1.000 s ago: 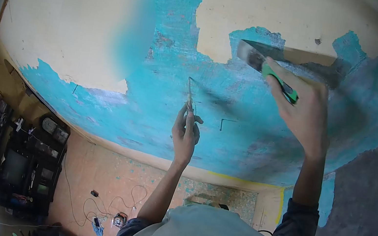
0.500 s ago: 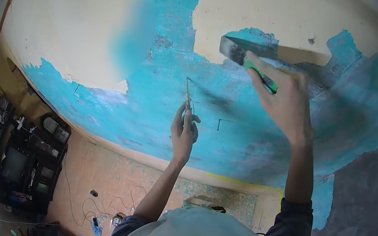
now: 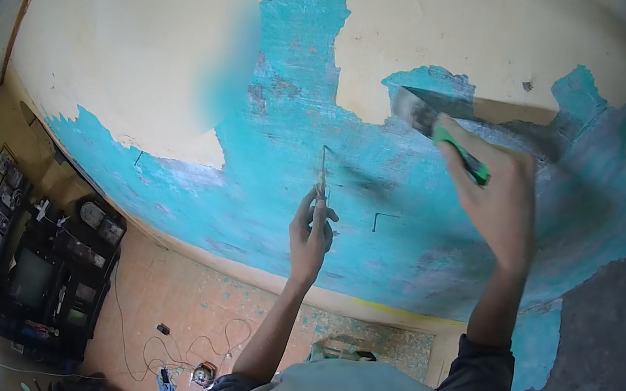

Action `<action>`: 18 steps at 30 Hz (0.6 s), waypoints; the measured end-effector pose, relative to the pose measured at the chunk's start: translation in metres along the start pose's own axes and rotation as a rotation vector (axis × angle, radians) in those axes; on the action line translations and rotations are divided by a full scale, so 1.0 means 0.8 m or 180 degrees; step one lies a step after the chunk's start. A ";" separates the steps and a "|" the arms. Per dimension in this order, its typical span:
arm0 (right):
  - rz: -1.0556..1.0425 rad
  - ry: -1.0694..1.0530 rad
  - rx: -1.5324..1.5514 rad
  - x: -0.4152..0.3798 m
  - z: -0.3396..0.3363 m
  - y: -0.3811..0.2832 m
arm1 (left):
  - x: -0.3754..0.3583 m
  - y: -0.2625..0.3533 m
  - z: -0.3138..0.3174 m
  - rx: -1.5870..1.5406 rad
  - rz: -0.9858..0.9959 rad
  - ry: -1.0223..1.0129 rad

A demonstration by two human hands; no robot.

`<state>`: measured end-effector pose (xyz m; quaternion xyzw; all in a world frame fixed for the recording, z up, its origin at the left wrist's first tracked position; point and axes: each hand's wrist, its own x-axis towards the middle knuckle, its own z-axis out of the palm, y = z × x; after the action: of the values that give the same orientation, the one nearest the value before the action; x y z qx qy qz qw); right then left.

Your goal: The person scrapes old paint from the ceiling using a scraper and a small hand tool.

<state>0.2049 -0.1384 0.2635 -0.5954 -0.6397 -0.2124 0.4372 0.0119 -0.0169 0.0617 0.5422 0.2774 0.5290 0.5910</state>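
In the head view, our right hand (image 3: 496, 193) is clenched round the green handle of the scraper (image 3: 439, 136), its blade at the blue patch just beside the cream paint (image 3: 365, 81). Our left hand (image 3: 310, 236) pinches a thin rod (image 3: 323, 167) before the blue wall (image 3: 277, 165), below and left of the scraper.

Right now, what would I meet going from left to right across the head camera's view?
Big dark cabinet, crumpled light-blue cloth, left hand holding a thin rod-like tool, right hand holding a green-handled metal scraper, rough grey wall patch.
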 end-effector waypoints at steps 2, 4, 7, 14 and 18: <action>-0.0046 -0.0035 -0.0021 -0.001 0.006 0.000 | 0.001 -0.005 -0.003 0.0037 0.0004 -0.0005; -0.0103 -0.0297 -0.0412 0.006 0.011 -0.011 | 0.002 -0.006 -0.001 0.0052 -0.0004 0.0014; -0.0147 -0.0280 -0.0514 0.011 0.001 -0.012 | -0.002 -0.001 0.003 -0.0056 -0.0071 -0.0019; -0.0109 -0.0241 -0.0063 0.002 0.023 -0.004 | -0.009 0.003 -0.001 0.0018 -0.0071 -0.0035; -0.0400 -0.0096 0.0033 0.010 0.027 0.007 | -0.005 0.001 -0.006 0.0047 -0.0079 -0.0051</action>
<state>0.2043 -0.1154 0.2571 -0.5550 -0.6834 -0.2271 0.4164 0.0057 -0.0193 0.0602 0.5473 0.2833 0.5151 0.5957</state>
